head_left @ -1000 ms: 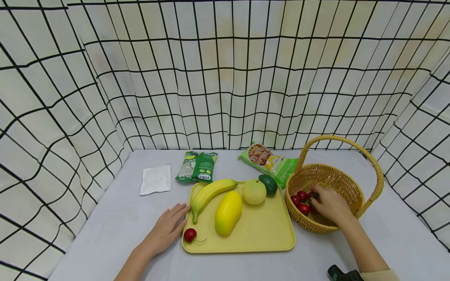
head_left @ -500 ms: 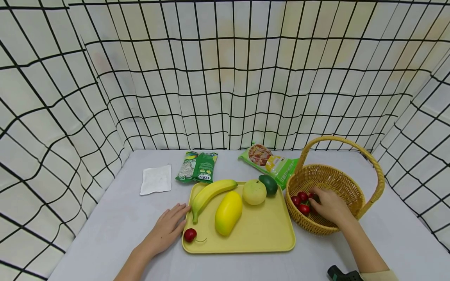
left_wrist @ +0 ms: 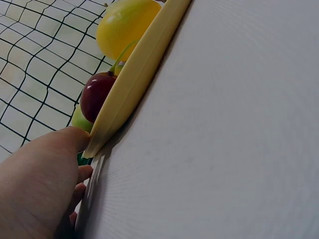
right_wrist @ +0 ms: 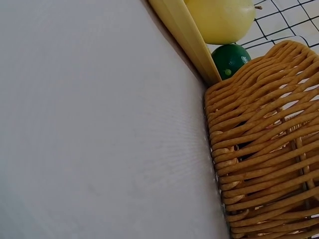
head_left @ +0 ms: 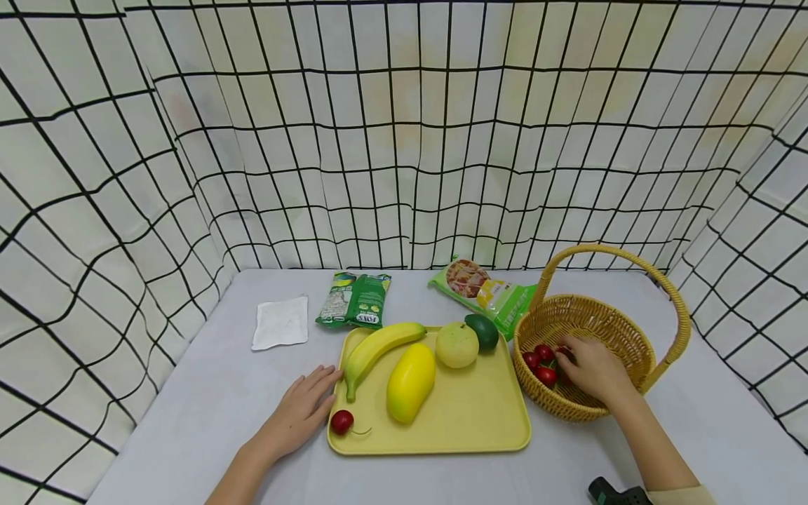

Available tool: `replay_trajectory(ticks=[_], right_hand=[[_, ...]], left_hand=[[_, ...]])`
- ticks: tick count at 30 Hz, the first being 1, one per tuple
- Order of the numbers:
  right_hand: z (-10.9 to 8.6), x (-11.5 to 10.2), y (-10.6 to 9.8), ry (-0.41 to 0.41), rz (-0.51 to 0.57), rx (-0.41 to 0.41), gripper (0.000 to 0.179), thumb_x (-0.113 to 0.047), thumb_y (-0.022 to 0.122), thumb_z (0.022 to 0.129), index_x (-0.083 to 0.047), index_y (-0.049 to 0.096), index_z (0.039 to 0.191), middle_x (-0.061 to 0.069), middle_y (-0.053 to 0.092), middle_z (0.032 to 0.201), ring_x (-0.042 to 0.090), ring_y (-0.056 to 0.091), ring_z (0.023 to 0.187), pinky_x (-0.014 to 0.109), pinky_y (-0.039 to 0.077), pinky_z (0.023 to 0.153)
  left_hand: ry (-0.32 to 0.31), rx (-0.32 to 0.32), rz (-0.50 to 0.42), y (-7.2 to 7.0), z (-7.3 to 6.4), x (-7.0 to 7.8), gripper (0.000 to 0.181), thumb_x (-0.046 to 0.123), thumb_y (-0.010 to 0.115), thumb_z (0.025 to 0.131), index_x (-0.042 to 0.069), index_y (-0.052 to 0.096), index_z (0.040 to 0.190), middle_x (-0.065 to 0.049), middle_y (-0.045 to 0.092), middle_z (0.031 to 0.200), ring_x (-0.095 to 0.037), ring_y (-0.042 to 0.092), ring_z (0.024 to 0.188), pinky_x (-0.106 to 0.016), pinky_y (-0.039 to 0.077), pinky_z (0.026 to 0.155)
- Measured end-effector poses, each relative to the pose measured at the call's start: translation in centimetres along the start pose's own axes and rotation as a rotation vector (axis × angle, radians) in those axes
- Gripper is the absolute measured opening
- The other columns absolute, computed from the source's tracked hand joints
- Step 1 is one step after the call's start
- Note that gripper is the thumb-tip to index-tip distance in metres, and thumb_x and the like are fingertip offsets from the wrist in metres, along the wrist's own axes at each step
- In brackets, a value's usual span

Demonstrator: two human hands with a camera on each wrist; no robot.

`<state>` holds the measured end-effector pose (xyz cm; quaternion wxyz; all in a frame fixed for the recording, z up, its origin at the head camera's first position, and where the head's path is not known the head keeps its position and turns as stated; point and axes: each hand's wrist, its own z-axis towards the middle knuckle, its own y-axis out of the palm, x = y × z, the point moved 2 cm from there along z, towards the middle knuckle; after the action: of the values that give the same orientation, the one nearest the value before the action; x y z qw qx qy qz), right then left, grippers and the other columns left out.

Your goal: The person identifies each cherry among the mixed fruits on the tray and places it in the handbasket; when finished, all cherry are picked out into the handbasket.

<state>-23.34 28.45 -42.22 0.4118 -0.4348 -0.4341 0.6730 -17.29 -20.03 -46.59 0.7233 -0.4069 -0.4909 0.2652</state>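
In the head view my right hand (head_left: pixel 591 369) reaches into the wicker basket (head_left: pixel 634 382), its curled fingers and thumb around a dark red cherry that they partly hide. Several other red cherries (head_left: pixel 546 376) lie just left of these fingers, on the basket floor. The right wrist view shows only the basket's woven outer wall (right_wrist: pixel 269 149), and the hand is out of sight there. My left hand (head_left: pixel 294 414) lies flat with straight fingers at the left edge of the yellow tray (head_left: pixel 467 428), its fingertips touching the rim. A single cherry (head_left: pixel 342 421) with a stem sits in the tray's near-left corner.
The tray also bears a banana (head_left: pixel 379 351), a yellow mango (head_left: pixel 410 382), a pale green round fruit (head_left: pixel 456 344) and a dark green fruit (head_left: pixel 482 332). Behind it lie two green packets (head_left: pixel 355 299), (head_left: pixel 489 294) and a white cloth (head_left: pixel 280 322). A tall handle (head_left: pixel 675 308) arches over the basket.
The cherry at my right fingertips has shifted slightly right and is more covered by the hand. The left hand and the tray's contents stay put.
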Motion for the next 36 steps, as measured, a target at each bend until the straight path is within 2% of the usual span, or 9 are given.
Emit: replay_trajectory(ticks=[5, 7, 13, 19, 25, 36], right_hand=[[0.0, -0.1, -0.2, -0.019, -0.039, 0.070, 0.023, -0.015, 0.063, 0.084, -0.001, 0.064, 0.101, 0.015, 0.064, 0.088, 0.035, 0.060, 0.081, 0.049, 0.050, 0.066], [-0.1, -0.2, -0.3, -0.024, -0.044, 0.088, 0.022, -0.014, 0.063, 0.083, -0.001, 0.064, 0.101, 0.015, 0.064, 0.088, 0.035, 0.060, 0.080, 0.049, 0.051, 0.066], [-0.2, -0.4, -0.7, -0.030, -0.039, 0.121, 0.022, -0.013, 0.064, 0.082, -0.001, 0.065, 0.101, 0.015, 0.064, 0.089, 0.035, 0.060, 0.080, 0.048, 0.050, 0.063], [-0.2, -1.0, -1.2, -0.064, -0.058, 0.138, 0.025, -0.015, 0.063, 0.082, -0.001, 0.065, 0.103, 0.018, 0.064, 0.096, 0.037, 0.059, 0.089, 0.050, 0.050, 0.072], [-0.3, -2.6, -2.0, -0.128, -0.066, 0.168, 0.025, -0.014, 0.065, 0.080, -0.002, 0.065, 0.102, 0.015, 0.064, 0.095, 0.034, 0.059, 0.089, 0.048, 0.050, 0.072], [-0.7, -5.8, -2.7, -0.204, 0.026, 0.178, 0.025, -0.016, 0.068, 0.081, -0.007, 0.065, 0.104, 0.008, 0.064, 0.097, 0.027, 0.058, 0.093, 0.043, 0.052, 0.073]], left_hand=[[-0.005, -0.007, -0.001, 0.0, -0.1, 0.0, 0.042, 0.025, 0.049, 0.095, 0.012, 0.046, 0.135, -0.009, 0.040, 0.140, -0.030, 0.028, 0.133, -0.052, 0.016, 0.107], [-0.002, -0.005, 0.000, -0.1, -0.1, 0.0, 0.042, 0.025, 0.049, 0.095, 0.012, 0.046, 0.135, -0.009, 0.041, 0.140, -0.030, 0.028, 0.133, -0.052, 0.016, 0.107], [-0.002, -0.007, -0.002, -0.1, 0.0, 0.1, 0.042, 0.025, 0.049, 0.095, 0.011, 0.046, 0.135, -0.010, 0.041, 0.140, -0.031, 0.028, 0.132, -0.052, 0.016, 0.107], [0.002, -0.001, 0.002, -0.1, 0.0, 0.1, 0.042, 0.024, 0.049, 0.095, 0.011, 0.046, 0.135, -0.010, 0.041, 0.140, -0.031, 0.029, 0.132, -0.052, 0.016, 0.107], [0.004, 0.004, 0.005, 0.1, 0.0, -0.2, 0.042, 0.025, 0.049, 0.095, 0.012, 0.047, 0.135, -0.010, 0.041, 0.140, -0.030, 0.029, 0.132, -0.052, 0.016, 0.107], [0.005, 0.000, -0.002, 0.2, 0.0, -0.3, 0.041, 0.025, 0.049, 0.096, 0.013, 0.047, 0.135, -0.009, 0.041, 0.140, -0.030, 0.028, 0.133, -0.051, 0.016, 0.107]])
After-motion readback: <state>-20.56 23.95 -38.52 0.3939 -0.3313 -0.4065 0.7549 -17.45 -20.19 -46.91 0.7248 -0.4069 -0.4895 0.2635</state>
